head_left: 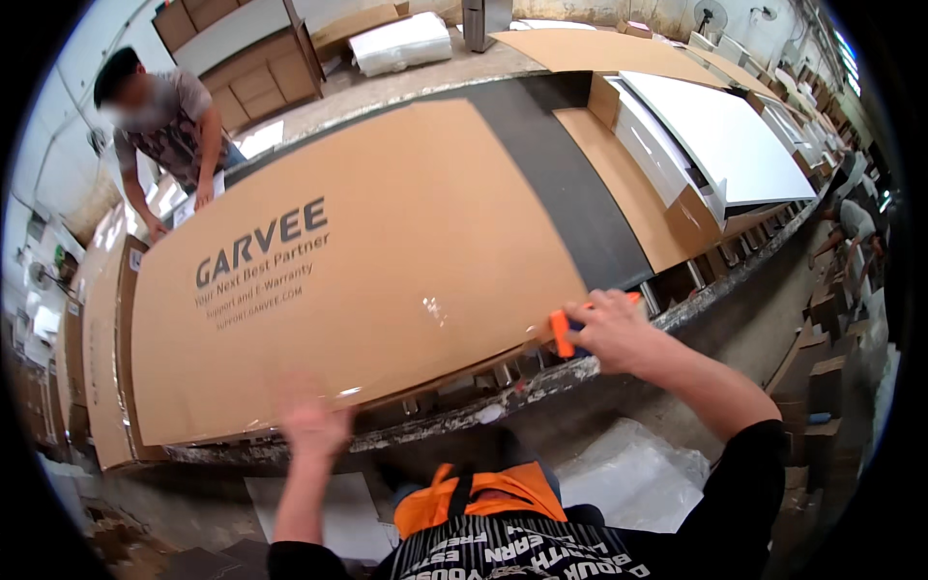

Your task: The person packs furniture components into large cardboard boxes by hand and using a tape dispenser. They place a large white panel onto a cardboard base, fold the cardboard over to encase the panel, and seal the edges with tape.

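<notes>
A large flat brown cardboard carton (406, 261) with dark print lies before me on the roller conveyor. My right hand (617, 333) is closed around an orange hand tool (561, 333) with a dark part, shaped somewhat like a tape dispenser, at the carton's near right corner. Glossy clear tape (350, 391) shows along the near edge. Over that edge, further left, is my left hand (314, 420). Motion smears its fingers, and whether it touches the carton cannot be made out.
Another person (169, 126) leans at the carton's far left corner. Beyond a dark board (570, 179), an open carton (667, 217) holds white panels (720, 135). More cartons (106, 348) stand at the left. Clear plastic wrap (633, 474) lies below the conveyor edge (493, 414).
</notes>
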`<action>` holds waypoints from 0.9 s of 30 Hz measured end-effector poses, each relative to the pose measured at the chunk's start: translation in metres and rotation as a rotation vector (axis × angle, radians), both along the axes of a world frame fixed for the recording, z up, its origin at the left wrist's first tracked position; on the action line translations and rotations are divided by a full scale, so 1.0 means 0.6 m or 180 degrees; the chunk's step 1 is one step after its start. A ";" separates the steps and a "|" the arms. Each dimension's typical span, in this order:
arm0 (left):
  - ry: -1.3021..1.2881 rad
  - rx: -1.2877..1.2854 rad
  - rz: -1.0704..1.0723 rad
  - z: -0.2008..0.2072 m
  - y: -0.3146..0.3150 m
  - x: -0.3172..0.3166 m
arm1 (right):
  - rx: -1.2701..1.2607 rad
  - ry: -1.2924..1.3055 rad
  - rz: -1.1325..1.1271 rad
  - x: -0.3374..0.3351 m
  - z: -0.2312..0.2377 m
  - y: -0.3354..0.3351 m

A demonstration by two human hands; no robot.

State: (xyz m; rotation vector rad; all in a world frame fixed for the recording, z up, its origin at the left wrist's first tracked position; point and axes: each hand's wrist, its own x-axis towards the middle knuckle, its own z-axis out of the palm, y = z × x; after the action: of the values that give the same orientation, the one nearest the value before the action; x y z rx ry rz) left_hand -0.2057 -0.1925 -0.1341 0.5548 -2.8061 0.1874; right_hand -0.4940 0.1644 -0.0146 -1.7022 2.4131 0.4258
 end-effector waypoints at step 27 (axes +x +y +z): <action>0.0531 0.0023 -0.0128 0.040 -0.264 0.248 | -0.1924 -0.3994 -0.1114 0.050 -0.015 -0.051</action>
State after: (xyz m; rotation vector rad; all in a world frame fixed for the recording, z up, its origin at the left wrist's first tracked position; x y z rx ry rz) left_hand -0.0566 -0.3509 -0.1099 0.4914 -2.6546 0.1169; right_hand -0.4641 0.1336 -0.0234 -1.0243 1.7612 -1.1591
